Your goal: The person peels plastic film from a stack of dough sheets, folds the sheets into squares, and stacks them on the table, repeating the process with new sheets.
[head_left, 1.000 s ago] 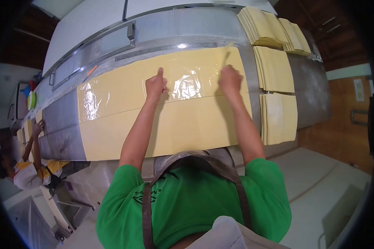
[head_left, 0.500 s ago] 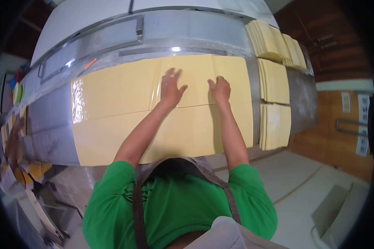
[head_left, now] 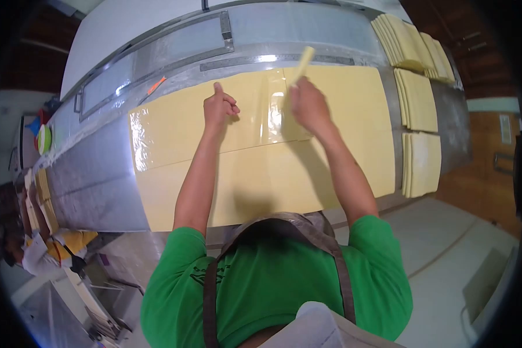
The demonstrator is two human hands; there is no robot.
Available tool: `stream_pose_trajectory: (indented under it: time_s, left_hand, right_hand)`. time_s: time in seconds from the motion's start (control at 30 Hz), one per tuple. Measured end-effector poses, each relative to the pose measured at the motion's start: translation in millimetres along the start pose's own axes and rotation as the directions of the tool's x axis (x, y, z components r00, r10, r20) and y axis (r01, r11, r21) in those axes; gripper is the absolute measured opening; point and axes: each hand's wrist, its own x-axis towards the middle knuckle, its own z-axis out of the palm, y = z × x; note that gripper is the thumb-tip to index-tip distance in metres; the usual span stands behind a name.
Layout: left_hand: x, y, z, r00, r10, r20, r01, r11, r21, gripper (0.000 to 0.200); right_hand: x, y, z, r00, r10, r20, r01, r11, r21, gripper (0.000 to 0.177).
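Your right hand (head_left: 312, 107) is wrapped round a narrow pale yellow piece (head_left: 305, 62), its free end sticking out past your fist toward the far side of the bench (head_left: 90, 191). Motion blurs the fingers, so their exact grip is hard to make out. That hand is over the far half of the large yellow sheet (head_left: 261, 180), just right of a glossy patch (head_left: 276, 110); whether it touches the surface, I can't say.

Your left hand (head_left: 220, 109) is on the other side of the patch, also over the far half — fingers curled in loosely, thumb standing out and pointing away from you. No object shows in it, but the palm is hidden, so I can't say whether it holds anything or rests on the sheet.

The sheet lies flat in front of you, with a line running across it from the left edge toward your right wrist. Beyond it lie a long metal ruler (head_left: 278, 60) and, farther left, an orange-handled tool (head_left: 155, 86). Folded yellow stacks (head_left: 417, 100) sit to the right — well apart from both hands.
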Motion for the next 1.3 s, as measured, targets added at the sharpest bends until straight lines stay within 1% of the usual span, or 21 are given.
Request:
stream_pose_trajectory:
  time_s: [0.07, 0.13, 0.23, 0.3, 0.4, 0.47, 0.57, 0.6, 0.63, 0.67, 0.73, 0.87, 0.97, 1.0, 1.03, 1.07, 1.1, 1.17, 1.2, 1.23, 1.3]
  left_hand:
    - [-10, 9, -22, 0.966, -0.039, 0.257, 0.132, 0.926, -0.353, 0.079]
    - [-17, 13, -34, 0.945, -0.058, 0.321, 0.19, 0.897, -0.399, 0.077]
    - [-14, -6, -47, 0.944, -0.099, 0.315, 0.264, 0.8, -0.54, 0.065]
    - [-13, -8, -53, 0.981, -0.124, 0.15, 0.154, 0.966, -0.206, 0.054]
    - [10, -26, -61, 0.983, -0.15, 0.105, 0.172, 0.952, -0.254, 0.051]
    - [4, -24, -63, 0.99, -0.127, 0.068, 0.139, 0.962, -0.233, 0.053]
    - [-31, -8, -69, 0.985, 0.062, -0.164, -0.092, 0.979, -0.182, 0.054]
    - [-36, -23, -75, 0.902, 0.399, -0.166, -0.347, 0.898, 0.271, 0.056]
    - [-39, -32, -82, 0.743, 0.669, -0.016, -0.498, 0.569, 0.655, 0.059]
    - [-39, -41, -90, 0.741, 0.671, -0.021, -0.496, 0.569, 0.655, 0.059]
    - [-41, -49, -107, 0.761, 0.542, 0.355, -0.586, 0.339, 0.736, 0.058]
    - [-42, -44, -114, 0.727, 0.56, 0.397, -0.601, 0.241, 0.762, 0.059]
    - [-51, -19, -126, 0.799, 0.416, 0.434, -0.551, 0.22, 0.805, 0.057]
    - [-51, -6, -134, 0.905, 0.214, 0.369, -0.4, 0.728, 0.558, 0.056]
    - [-49, 1, -140, 0.915, -0.024, 0.402, -0.049, 0.984, 0.171, 0.056]
    - [-43, -16, -144, 0.913, 0.003, 0.407, 0.139, 0.938, -0.318, 0.056]
    - [-46, -8, -165, 0.854, -0.09, 0.513, 0.385, 0.772, -0.505, 0.057]
    - [-58, -11, -188, 0.905, 0.11, 0.41, 0.285, 0.557, -0.78, 0.059]
    - [-47, -25, -197, 0.904, 0.114, 0.413, 0.287, 0.555, -0.781, 0.059]
    - [-34, -42, -201, 0.929, 0.068, 0.363, 0.285, 0.494, -0.821, 0.058]
    - [-18, -56, -206, 0.953, 0.019, 0.302, 0.266, 0.423, -0.866, 0.058]
  right_hand:
    - [-9, -52, 37, 0.994, -0.055, 0.091, 0.052, 0.998, 0.032, 0.031]
    - [-14, -79, 67, 0.983, -0.095, 0.16, 0.092, 0.995, 0.025, 0.034]
    - [-21, -74, 106, 0.991, -0.084, 0.104, 0.106, 0.969, -0.223, 0.052]
    - [-11, -32, 122, 0.991, 0.127, -0.043, -0.129, 0.817, -0.562, 0.063]
    - [-9, -7, 131, 0.978, 0.208, -0.032, -0.185, 0.776, -0.603, 0.054]
    - [0, 2, 134, 0.966, 0.254, -0.05, -0.249, 0.859, -0.447, 0.046]
    - [2, 18, 135, 0.95, 0.289, -0.117, -0.307, 0.93, -0.201, 0.042]
    - [1, 20, 136, 0.953, 0.281, -0.115, -0.3, 0.933, -0.198, 0.042]
    - [-2, 21, 135, 0.963, 0.241, -0.125, -0.262, 0.946, -0.193, 0.044]
    - [-7, 21, 135, 0.971, 0.202, -0.132, -0.225, 0.955, -0.192, 0.045]
    - [-15, 11, 131, 0.98, 0.167, -0.11, -0.188, 0.955, -0.229, 0.045]
    - [2, -35, 127, 0.988, 0.092, -0.124, -0.116, 0.974, -0.195, 0.037]
    - [4, -150, 132, 0.981, -0.089, -0.171, 0.05, 0.974, -0.222, 0.03]
    - [0, -192, 135, 0.985, -0.076, -0.153, 0.061, 0.993, -0.099, 0.03]
    - [-8, -222, 142, 0.988, -0.07, -0.136, 0.074, 0.997, 0.027, 0.03]
    - [-10, -235, 156, 0.995, -0.087, -0.046, 0.095, 0.964, 0.249, 0.035]
    - [-14, -242, 164, 0.991, -0.127, 0.04, 0.095, 0.882, 0.461, 0.042]
    - [-36, -238, 179, 0.932, -0.296, 0.208, 0.203, 0.905, 0.375, 0.056]
    - [-38, -208, 207, 0.845, -0.471, 0.251, 0.456, 0.882, 0.12, 0.075]
    - [-47, -199, 214, 0.84, -0.482, 0.25, 0.467, 0.876, 0.118, 0.075]
    - [-76, -192, 222, 0.812, -0.363, 0.457, 0.521, 0.804, -0.286, 0.077]
